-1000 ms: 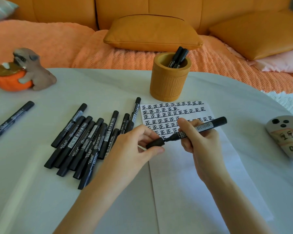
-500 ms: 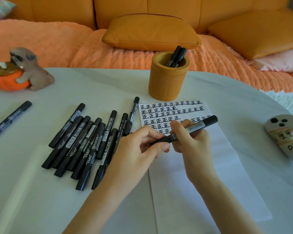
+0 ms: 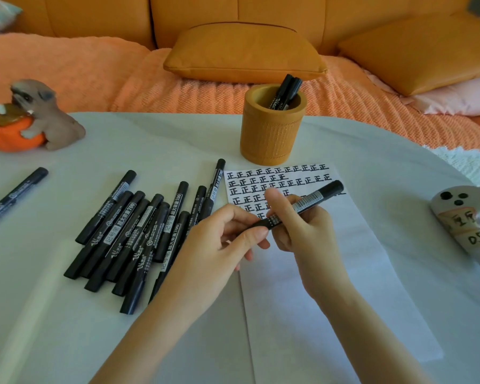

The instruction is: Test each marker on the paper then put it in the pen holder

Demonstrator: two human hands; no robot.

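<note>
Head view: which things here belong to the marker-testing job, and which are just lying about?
Job: held marker, pinched by the left hand and gripped by the right hand; paper; pen holder with stored markers; marker pile; lone marker far left.

Lying about: dog figurine; orange bowl; painted stone; cushion.
</note>
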